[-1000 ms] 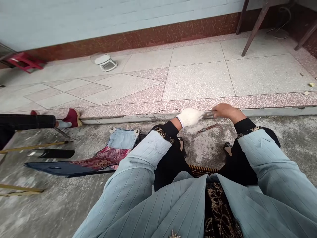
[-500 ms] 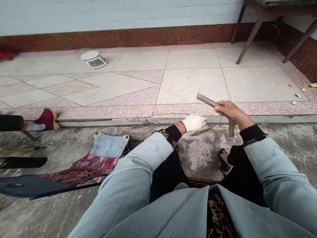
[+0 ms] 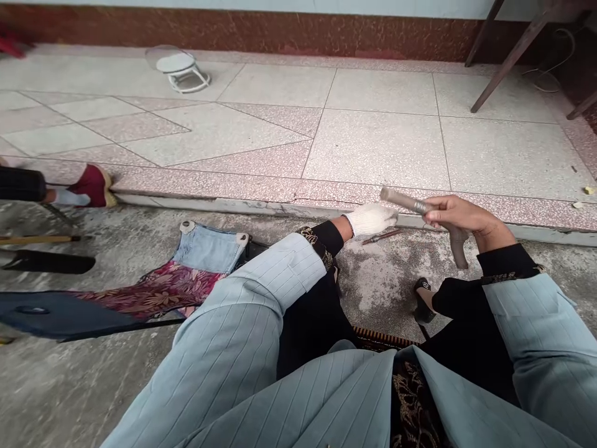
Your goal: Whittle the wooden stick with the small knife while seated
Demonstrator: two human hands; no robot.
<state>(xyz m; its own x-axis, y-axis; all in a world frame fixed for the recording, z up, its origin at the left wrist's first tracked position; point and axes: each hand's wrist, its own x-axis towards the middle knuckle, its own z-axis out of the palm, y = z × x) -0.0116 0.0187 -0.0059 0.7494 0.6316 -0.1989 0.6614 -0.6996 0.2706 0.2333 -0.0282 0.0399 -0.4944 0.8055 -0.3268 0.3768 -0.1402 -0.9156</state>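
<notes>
My right hand [image 3: 454, 214] is closed round a grey-brown rod [image 3: 402, 199] with a ridged, coil-like band near my fingers. Its blunt end points left, over the step. A curved greyish piece [image 3: 459, 247] hangs below that palm; whether it is joined to the rod is hidden. My left hand [image 3: 372, 220], in a white knitted glove, is just left of the rod and below its tip, apart from it. The gloved fingers are curled together; whatever they may hold does not show. Under them a thin reddish-brown stick-like tool [image 3: 381, 237] lies on the concrete.
The step edge [image 3: 261, 207] runs across in front of me. A folding chair [image 3: 175, 280] with denim and floral cloth is at left, near another person's red shoe [image 3: 93, 185]. A white stool [image 3: 186, 71] and wooden table legs [image 3: 508, 59] are on the tiled floor.
The gloved hand held the rod's end with my right hand; then they parted. My right hand lifted the rod and drew it rightward, showing the curved piece. The view has shifted too.
</notes>
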